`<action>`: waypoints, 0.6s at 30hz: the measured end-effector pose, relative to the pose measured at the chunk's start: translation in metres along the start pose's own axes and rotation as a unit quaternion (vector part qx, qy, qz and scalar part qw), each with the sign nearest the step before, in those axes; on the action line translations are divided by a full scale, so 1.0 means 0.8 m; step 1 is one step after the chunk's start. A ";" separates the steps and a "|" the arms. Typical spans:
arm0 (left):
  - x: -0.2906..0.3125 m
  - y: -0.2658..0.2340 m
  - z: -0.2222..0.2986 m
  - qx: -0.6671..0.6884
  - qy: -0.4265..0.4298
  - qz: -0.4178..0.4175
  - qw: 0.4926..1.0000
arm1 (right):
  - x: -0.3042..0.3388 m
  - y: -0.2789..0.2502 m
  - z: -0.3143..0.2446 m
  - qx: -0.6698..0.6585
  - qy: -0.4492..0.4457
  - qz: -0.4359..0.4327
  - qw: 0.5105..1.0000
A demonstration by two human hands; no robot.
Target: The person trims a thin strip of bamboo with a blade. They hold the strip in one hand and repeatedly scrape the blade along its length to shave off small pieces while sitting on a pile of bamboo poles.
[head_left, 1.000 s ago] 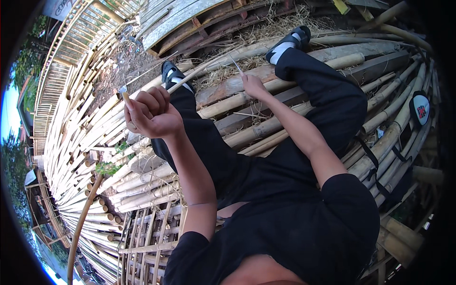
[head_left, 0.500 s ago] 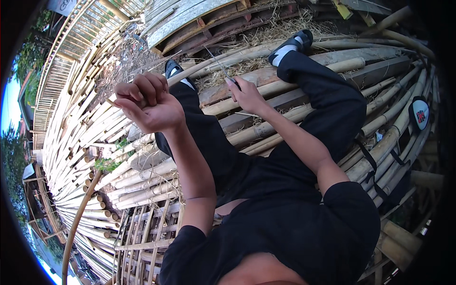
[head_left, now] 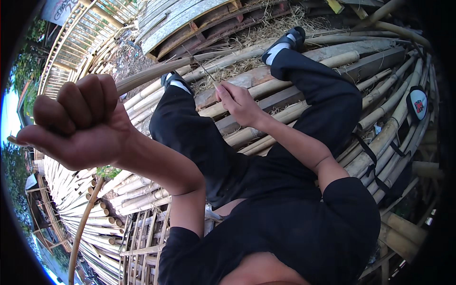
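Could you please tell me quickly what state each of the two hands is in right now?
Left hand: closed, holding a bamboo strip.
Right hand: closed, holding a thin-bladed knife.

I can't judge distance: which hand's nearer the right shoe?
Right. In view, the right hand is below-left of the right shoe; the left hand is much farther left.

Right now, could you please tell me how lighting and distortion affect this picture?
Head view: bright light washes out the bamboo poles at left; head view: the left hand looks large and shaded; head view: the bamboo fence bends along the dark fisheye rim.
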State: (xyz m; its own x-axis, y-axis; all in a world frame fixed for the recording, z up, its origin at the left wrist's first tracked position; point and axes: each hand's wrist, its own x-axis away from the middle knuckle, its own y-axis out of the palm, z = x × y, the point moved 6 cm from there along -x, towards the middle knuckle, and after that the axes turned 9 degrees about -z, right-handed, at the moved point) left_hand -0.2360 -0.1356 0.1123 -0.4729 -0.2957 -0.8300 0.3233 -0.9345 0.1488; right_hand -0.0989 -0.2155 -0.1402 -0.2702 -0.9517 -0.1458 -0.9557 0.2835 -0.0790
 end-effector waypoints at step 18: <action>-0.037 0.024 0.005 0.121 -0.014 -0.008 0.993 | 0.001 0.003 -0.090 -0.013 -0.043 -0.027 0.999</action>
State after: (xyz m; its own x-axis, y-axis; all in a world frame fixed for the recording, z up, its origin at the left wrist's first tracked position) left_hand -0.2189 -0.1458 0.1417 -0.4994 -0.2834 -0.8187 0.1120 -0.9582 0.2634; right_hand -0.1096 -0.2245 -0.0697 -0.2078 -0.9515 -0.2270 -0.9717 0.2275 -0.0639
